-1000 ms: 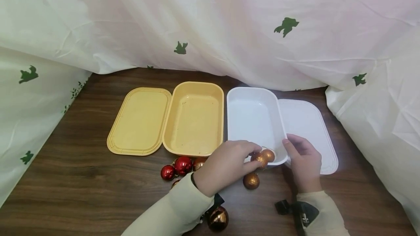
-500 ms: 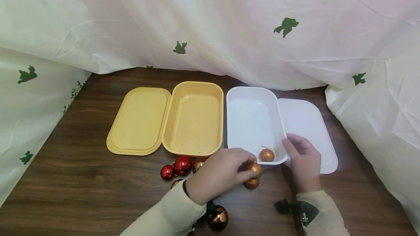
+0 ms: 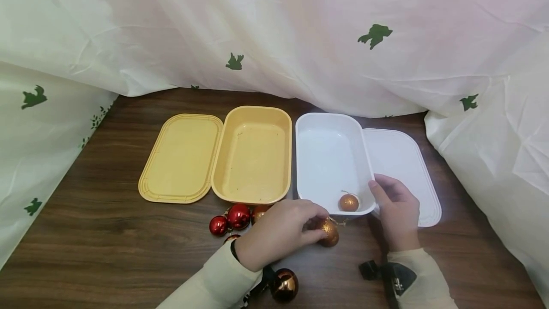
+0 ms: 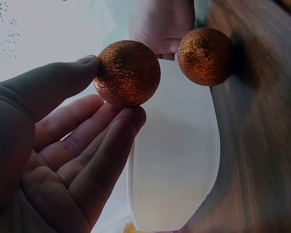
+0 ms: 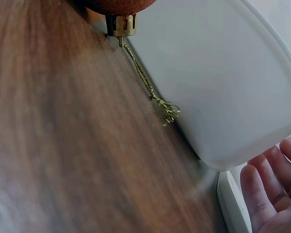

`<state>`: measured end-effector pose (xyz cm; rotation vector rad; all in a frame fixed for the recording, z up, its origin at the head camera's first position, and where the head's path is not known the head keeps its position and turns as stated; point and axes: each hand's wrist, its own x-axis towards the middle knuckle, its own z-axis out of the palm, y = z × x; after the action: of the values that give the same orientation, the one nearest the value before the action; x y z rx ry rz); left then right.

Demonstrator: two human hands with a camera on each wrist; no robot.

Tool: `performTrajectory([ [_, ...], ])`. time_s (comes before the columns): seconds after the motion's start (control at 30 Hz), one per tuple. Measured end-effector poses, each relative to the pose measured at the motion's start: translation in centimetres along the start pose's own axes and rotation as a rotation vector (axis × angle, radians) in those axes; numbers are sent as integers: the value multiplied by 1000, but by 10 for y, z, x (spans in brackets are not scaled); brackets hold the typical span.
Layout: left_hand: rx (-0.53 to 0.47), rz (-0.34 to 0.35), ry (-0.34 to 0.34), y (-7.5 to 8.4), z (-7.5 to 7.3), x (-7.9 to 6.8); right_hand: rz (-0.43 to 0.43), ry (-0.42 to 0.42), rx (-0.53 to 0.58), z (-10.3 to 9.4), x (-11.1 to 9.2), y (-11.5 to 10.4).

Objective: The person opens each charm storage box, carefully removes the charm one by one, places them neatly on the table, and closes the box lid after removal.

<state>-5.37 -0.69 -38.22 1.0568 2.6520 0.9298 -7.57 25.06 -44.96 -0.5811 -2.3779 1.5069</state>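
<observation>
My left hand (image 3: 280, 230) pinches an orange glittery bauble (image 4: 127, 73) between thumb and fingertips, low over the table in front of the white box. A second orange bauble (image 4: 205, 56) rests on the table close by; in the head view the two overlap. One more small orange bauble (image 3: 349, 202) with a string lies inside the white box (image 3: 302, 156), at its near end. My right hand (image 3: 396, 209) holds that box by its right rim, thumb on top. In the right wrist view a gold cap (image 5: 120, 24) and frayed gold string (image 5: 145, 80) hang beside the box wall.
A yellow box (image 3: 252, 199) and yellow lid (image 3: 180, 156) stand to the left. The white lid (image 3: 405, 161) lies right of the white box. Red baubles (image 3: 238, 216), a partly hidden copper bauble (image 3: 259, 212) and a shiny brown bauble (image 3: 284, 285) are near my left arm.
My left hand has moved from over the white box's near rim, down and left towards the table, still with an orange bauble in its fingers. My right hand stays on the rim.
</observation>
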Motion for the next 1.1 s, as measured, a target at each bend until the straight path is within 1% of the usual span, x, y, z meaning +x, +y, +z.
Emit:
performTrajectory([
  [0.2,43,32,-15,-4,4,0,-1,3,7,0,0,0],
  [0.37,74,49,-51,-4,9,3,-2,-6,1,-1,0,-1],
  [0.6,87,37,-64,-5,14,3,6,-15,16,-1,0,-1],
  [0.77,94,20,-89,-6,19,4,9,-18,17,-1,0,-1],
  [1.1,103,-7,-101,-9,26,4,3,-17,34,-1,-1,-4],
])
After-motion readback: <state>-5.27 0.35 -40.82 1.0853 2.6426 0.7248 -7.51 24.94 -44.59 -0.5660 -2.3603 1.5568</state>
